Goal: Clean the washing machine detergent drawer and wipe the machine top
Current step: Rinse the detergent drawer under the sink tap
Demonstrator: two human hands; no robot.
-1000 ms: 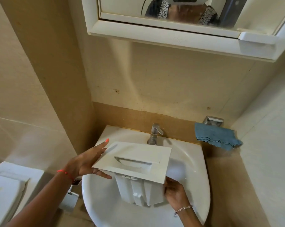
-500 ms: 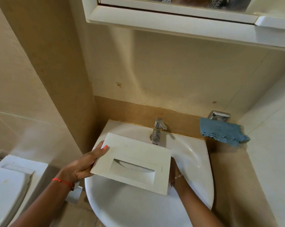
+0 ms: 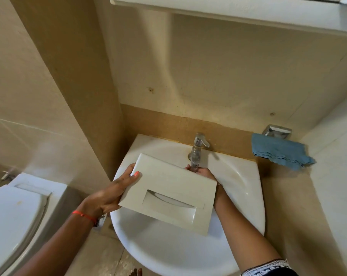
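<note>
1. Find the drawer in the air over the sink, above its left and middle part. Front panel turned up, body with the compartments hidden below the panel.
2. Note the left hand clamped on the left edge of the panel, thumb on top, fingers under. Probably carrying the whole weight alone, so grip firmly.
3. Note the right hand behind the far edge of the panel, at the spout of the tap near the back edge of the sink. Mostly covered, so impossible to tell if gripping the spout or only touching it.
4. Judging from this, take the step as starting the water for rinsing. Open the tap slowly, to avoid splashing off the hard plastic.
5. Turn the drawer to bring the compartments under the stream, not the smooth panel. Tilt toward the drain to let the dirty water run out.
6. Work inside the rim of the sink. Wet plastic is probably slippery, so bring the right hand to the drawer once free.
7. Leave the blue cloth on the metal holder beyond the back right corner of the sink, well apart from the water, dry for the machine top later.
</note>
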